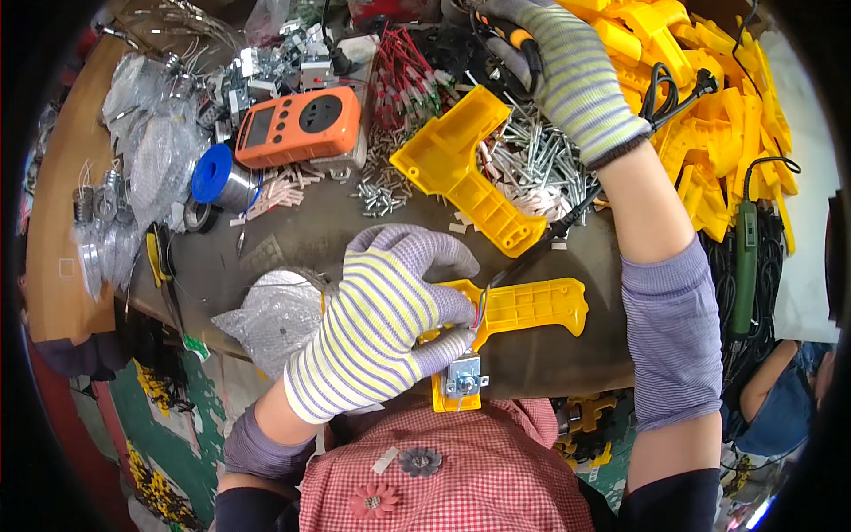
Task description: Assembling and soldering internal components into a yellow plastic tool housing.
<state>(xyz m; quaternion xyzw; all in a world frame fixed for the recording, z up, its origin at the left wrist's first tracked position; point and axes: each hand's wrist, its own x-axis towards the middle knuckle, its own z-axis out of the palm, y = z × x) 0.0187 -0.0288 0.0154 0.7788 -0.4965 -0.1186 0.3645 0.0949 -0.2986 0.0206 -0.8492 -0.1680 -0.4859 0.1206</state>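
My left hand [381, 319], in a striped knit glove, pinches thin coloured wires [481, 315] at a yellow gun-shaped plastic housing half [536, 308]. Its ribbed handle points right. A small square metal component [464, 377] sits at the housing's near end, just below my fingertips. At the far side of the bench my right hand [576, 80], gloved alike, is closed around a hand tool with a black-and-orange handle [512, 35]; the tool's working end is hidden. The other yellow housing half [470, 173] lies between my hands, beside a black cable [567, 222].
Loose screws [550, 160] lie beyond the housing half. Yellow housings [727, 115] are heaped at far right. An orange meter [297, 129], a blue solder spool [213, 173], yellow-black pliers [160, 257] and bubble wrap [275, 319] lie left. A green soldering-iron-like handle [743, 266] hangs at right.
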